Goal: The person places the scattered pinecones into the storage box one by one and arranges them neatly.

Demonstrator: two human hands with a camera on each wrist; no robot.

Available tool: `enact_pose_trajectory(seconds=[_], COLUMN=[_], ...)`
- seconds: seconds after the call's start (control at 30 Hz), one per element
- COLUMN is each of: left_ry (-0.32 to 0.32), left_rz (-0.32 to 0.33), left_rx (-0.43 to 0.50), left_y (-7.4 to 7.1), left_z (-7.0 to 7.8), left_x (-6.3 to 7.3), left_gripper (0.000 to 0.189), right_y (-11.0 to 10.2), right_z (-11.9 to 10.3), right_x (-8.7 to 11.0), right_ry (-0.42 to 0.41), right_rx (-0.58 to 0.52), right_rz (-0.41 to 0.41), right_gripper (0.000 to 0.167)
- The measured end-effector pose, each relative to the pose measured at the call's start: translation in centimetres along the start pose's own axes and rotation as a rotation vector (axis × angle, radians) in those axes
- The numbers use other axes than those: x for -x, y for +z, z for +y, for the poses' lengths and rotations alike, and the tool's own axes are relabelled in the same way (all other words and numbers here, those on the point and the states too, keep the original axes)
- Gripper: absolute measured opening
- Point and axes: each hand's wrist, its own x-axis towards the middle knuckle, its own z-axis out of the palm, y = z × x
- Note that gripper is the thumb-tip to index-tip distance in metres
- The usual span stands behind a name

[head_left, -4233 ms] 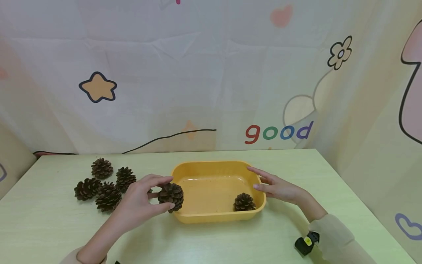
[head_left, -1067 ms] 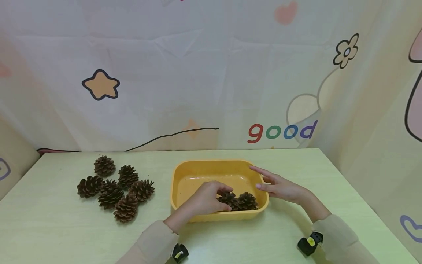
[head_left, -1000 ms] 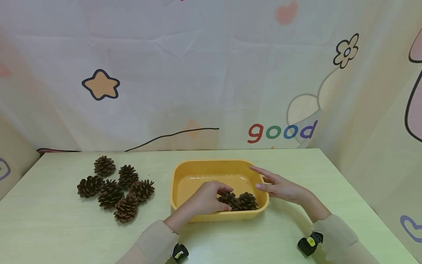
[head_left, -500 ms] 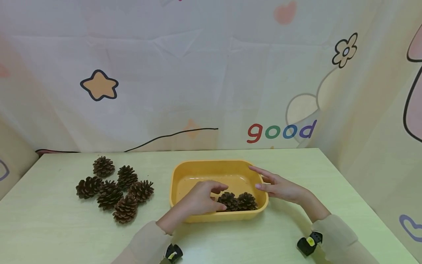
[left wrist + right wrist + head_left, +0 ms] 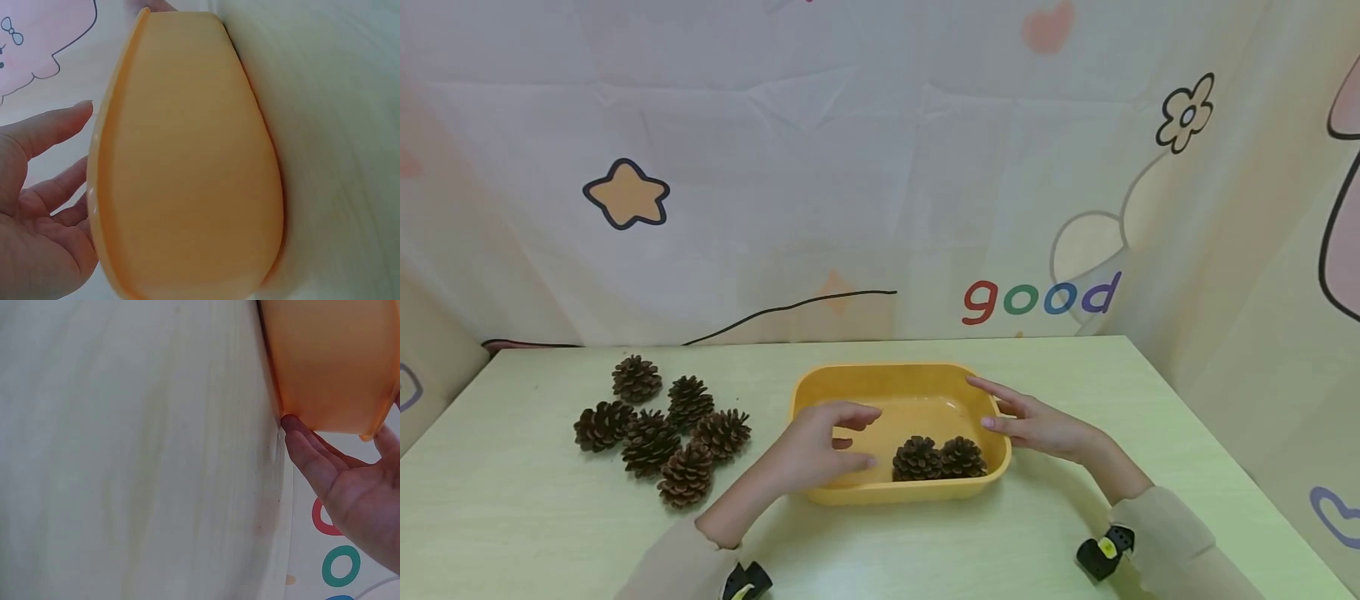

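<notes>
My left hand (image 5: pixel 820 442) is over the left part of a yellow plastic basin (image 5: pixel 895 494), thumb and fingers spread apart with nothing between them. Inside the basin, two brown pine cones (image 5: pixel 917 459) sit side by side near the front right corner, to the right of that hand. In the left wrist view the same hand shows beyond the basin's rim. My right hand (image 5: pixel 1045 429) holds the basin's right end, thumb over the rim. The right wrist view shows its other fingers (image 5: pixel 312 459) against the outer wall, low down near the table.
Several more pine cones (image 5: pixel 650 443) lie in a loose cluster on the pale table (image 5: pixel 535 517), left of the basin. A printed curtain (image 5: pixel 737 208) hangs behind the table's back edge. Each wrist wears a small black camera (image 5: pixel 1105 552).
My left hand brought a pine cone into the basin and set it beside the one there. It has since let go and drawn back to the left. The right hand stays put.
</notes>
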Motion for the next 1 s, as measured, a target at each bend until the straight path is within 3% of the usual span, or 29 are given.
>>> enact_pose_trajectory(seconds=[0.3, 0.5, 1.0], left_ry=[0.005, -0.015, -0.068], left_rz=[0.064, 0.137, 0.297], left_rx=[0.055, 0.040, -0.132], left_y=[-2.0, -3.5, -6.8], left_z=[0.0, -0.5, -1.5], left_x=[2.3, 4.0, 7.7], left_gripper=[0.046, 0.046, 0.046], right_y=[0.1, 0.3, 0.2], right_z=[-0.1, -0.4, -0.3], right_x=[0.0, 0.1, 0.1], right_ry=[0.006, 0.021, 0.015], right_rx=[0.001, 0.012, 0.011], right_rz=[0.003, 0.017, 0.016], right_gripper=[0.067, 0.067, 0.065])
